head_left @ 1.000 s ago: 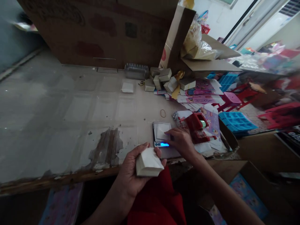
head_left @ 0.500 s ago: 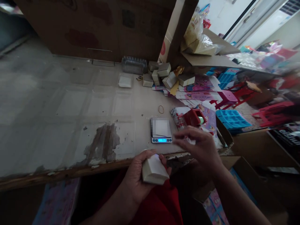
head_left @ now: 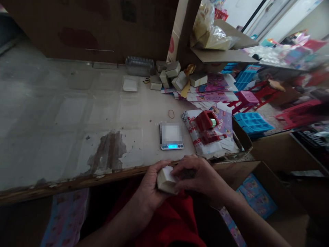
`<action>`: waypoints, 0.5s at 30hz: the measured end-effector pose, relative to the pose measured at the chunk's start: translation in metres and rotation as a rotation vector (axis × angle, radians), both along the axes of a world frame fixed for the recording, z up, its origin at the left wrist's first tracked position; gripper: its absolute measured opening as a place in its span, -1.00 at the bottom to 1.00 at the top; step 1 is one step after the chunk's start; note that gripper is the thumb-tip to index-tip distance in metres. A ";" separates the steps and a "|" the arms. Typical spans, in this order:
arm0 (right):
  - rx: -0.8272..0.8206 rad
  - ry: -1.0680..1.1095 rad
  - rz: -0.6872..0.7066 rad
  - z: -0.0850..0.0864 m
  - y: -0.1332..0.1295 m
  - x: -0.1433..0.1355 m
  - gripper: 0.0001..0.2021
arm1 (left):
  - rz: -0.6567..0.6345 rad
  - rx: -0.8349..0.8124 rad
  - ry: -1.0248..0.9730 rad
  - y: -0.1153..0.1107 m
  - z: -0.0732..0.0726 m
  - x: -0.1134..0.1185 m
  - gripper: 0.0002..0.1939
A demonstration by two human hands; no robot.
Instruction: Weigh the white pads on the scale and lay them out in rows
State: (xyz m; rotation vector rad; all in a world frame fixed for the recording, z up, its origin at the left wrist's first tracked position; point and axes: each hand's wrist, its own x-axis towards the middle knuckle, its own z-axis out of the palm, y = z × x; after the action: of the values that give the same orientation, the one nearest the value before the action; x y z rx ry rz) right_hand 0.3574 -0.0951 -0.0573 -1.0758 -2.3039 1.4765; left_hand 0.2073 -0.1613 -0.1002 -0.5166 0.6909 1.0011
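My left hand (head_left: 150, 187) is wrapped round a thick block of small white paper sheets (head_left: 164, 183), held just in front of the table edge. My right hand (head_left: 194, 173) has come over the block's right side, its bent fingers and thumb on the top sheets. Just beyond the hands, a small digital scale (head_left: 172, 146) sits on the table with its blue display lit; white sheets seem to lie on its pan, though that area is blurred. A rubber band (head_left: 171, 114) lies behind the scale.
Several paper blocks (head_left: 180, 80) lie in a heap near a clear plastic tub (head_left: 140, 66). A red tape dispenser (head_left: 207, 121) rests on printed packaging to the right. A white stack (head_left: 130, 85) stands further left. Open cardboard boxes (head_left: 285, 202) flank the table at right.
My right hand has moved from beside the scale down and left onto the paper block. The left hand still holds the block. The digits on the scale display have changed.
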 end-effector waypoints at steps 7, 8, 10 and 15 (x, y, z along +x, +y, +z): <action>-0.298 0.025 -0.043 -0.004 0.008 0.006 -0.72 | 0.021 -0.022 0.008 0.000 -0.008 0.005 -0.90; -0.326 0.026 -0.045 -0.006 0.009 0.007 -0.73 | 0.022 -0.020 0.017 0.000 -0.008 0.005 -0.90; -0.351 0.026 -0.046 -0.008 0.011 0.009 -0.74 | 0.022 -0.018 0.042 -0.001 -0.009 0.005 -0.90; -0.388 0.046 -0.048 -0.010 0.014 0.015 -0.75 | 0.029 -0.003 0.035 -0.002 -0.014 0.007 -0.83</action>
State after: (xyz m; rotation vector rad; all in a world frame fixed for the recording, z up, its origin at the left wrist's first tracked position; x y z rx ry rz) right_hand 0.3724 -0.0816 -0.0671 -1.1626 -1.9920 1.9582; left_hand 0.2140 -0.1633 -0.1138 -0.5144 0.7184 1.0387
